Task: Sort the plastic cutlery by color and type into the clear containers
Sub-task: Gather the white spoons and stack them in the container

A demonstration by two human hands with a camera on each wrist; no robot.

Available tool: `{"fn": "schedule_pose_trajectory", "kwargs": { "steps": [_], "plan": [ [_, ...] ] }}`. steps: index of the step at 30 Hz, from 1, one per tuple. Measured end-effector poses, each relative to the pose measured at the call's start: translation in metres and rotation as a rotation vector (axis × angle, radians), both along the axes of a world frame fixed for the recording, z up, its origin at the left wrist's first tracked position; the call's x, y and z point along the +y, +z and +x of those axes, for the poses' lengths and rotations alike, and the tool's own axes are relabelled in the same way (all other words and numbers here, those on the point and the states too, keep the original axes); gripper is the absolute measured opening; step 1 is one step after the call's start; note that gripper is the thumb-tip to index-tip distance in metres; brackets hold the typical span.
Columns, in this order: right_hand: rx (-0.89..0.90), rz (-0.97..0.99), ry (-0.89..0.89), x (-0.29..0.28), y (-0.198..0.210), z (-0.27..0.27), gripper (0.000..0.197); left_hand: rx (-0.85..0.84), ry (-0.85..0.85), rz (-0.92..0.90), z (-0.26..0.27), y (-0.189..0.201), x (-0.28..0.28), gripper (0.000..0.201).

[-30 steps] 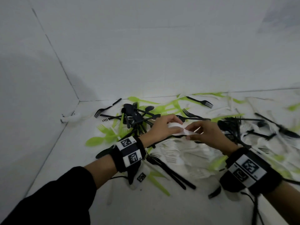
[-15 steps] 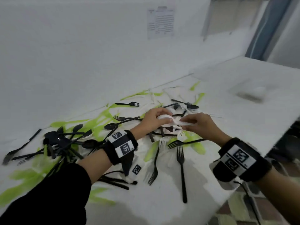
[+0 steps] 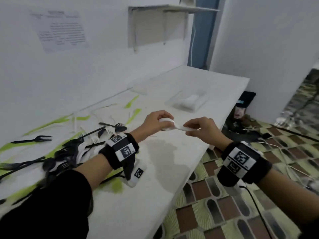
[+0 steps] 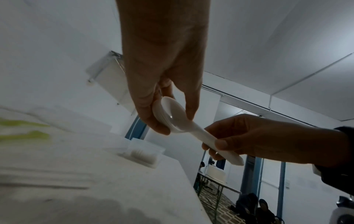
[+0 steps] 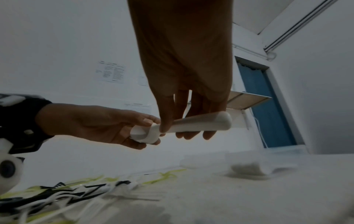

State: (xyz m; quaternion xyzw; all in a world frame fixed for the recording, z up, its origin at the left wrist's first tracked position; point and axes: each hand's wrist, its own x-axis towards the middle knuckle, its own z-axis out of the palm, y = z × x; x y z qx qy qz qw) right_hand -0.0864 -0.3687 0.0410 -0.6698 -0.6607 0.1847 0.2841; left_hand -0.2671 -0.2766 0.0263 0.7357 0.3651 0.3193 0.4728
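White spoons (image 4: 178, 121), stacked, held above surface (image 3: 169, 161) edge: bowls pinched in left hand (image 3: 155, 123), handles clamped between right hand (image 3: 202, 130) thumb and curled fingers (image 5: 208, 133). Clear container (image 3: 187, 100) with white cutlery farther along, well apart. Black, green, white cutlery (image 3: 72, 149) scattered left.

Bare table right, cutlery litter left
The table (image 3: 172, 163) lies bare toward the clear container (image 3: 187, 100); scattered cutlery (image 3: 72, 152) crowds its left.

Wall notice (image 3: 60, 30) seemingly printed, too blurred to read.
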Motion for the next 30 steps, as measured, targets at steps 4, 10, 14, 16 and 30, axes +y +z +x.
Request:
{"fn": "schedule_pose_trajectory", "kwargs": {
  "steps": [4, 10, 14, 16, 30],
  "plan": [
    [0.012, 0.001, -0.040, 0.012, -0.002, 0.062, 0.025, 0.002, -0.043, -0.011, 0.065, -0.003, 0.019, 0.012],
    [0.017, 0.011, -0.060, 0.049, -0.007, 0.135, 0.026, 0.028, -0.089, 0.009, 0.140, -0.001, 0.059, 0.012],
    [0.062, 0.028, -0.043, 0.088, -0.012, 0.171, 0.027, 0.063, -0.075, 0.036, 0.172, -0.001, 0.098, 0.011],
    [0.064, 0.038, -0.016, 0.112, -0.013, 0.188, 0.028, 0.074, -0.064, 0.048, 0.188, 0.001, 0.121, 0.010],
    [-0.078, 0.048, 0.269, 0.282, -0.001, 0.255, 0.023, 0.149, 0.128, -0.001, 0.227, 0.004, 0.232, 0.014]
  ]
}}
